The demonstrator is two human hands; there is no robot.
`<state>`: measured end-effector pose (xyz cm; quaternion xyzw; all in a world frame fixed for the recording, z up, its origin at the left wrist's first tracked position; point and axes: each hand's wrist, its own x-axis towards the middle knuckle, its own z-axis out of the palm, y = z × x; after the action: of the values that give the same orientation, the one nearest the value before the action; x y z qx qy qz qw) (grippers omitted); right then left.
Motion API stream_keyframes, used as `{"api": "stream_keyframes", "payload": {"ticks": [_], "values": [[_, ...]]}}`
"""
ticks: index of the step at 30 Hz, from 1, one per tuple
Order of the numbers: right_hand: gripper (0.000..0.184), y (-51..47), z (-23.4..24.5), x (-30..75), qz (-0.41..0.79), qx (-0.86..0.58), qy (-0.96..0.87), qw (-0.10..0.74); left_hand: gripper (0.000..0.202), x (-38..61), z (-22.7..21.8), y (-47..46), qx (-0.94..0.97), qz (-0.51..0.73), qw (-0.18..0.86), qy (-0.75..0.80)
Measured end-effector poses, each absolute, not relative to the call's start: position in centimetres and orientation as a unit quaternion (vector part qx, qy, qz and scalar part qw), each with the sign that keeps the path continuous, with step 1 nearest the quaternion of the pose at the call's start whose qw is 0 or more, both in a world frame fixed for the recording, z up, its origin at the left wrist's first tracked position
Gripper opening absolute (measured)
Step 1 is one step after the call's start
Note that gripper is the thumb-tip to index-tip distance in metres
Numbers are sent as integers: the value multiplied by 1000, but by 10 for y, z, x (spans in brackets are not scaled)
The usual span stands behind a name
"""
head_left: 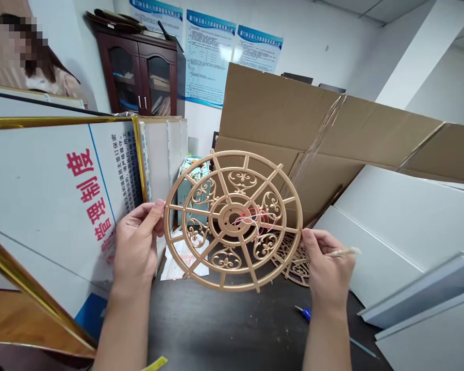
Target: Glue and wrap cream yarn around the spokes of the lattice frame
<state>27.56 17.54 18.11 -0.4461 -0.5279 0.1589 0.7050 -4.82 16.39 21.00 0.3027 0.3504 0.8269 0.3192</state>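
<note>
Upright in front of me is a round gold openwork frame (225, 220) with spokes and scrollwork, gripped between both hands. My left hand (139, 234) pinches its left rim between thumb and fingers. At the opposite rim, my right hand (327, 257) does the same, and a thin whitish frayed strip (346, 252) sticks out from its fingers. Red and white wires (251, 216) show at the frame's central hole. Behind its lower right lies another openwork piece (296, 265), darker and partly hidden, on the dark table (216, 319).
A blue-handled tool (304, 312) lies beside my right forearm. White paper (174, 260) and a light-blue box (183, 201) are behind the frame. Cardboard (270, 103) stands at the back, printed boards (62, 180) at left, white panels (382, 221) at right. A person (54, 77) is far left.
</note>
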Motion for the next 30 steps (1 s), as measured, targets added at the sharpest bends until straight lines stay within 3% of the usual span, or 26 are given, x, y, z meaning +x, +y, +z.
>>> {"api": "stream_keyframes", "payload": {"ticks": [16,21,27,30], "values": [[35,174,180,275,169,-457,-521,701,36,-48,212,162,319,817,302,373],[36,175,179,270,167,-468,-531,687,33,-39,210,156,393,773,171,468],[35,173,181,266,177,-468,-543,675,56,-35,211,143,455,677,-118,567],[35,172,182,267,173,-473,-550,667,58,-41,210,140,481,664,-148,554]]}}
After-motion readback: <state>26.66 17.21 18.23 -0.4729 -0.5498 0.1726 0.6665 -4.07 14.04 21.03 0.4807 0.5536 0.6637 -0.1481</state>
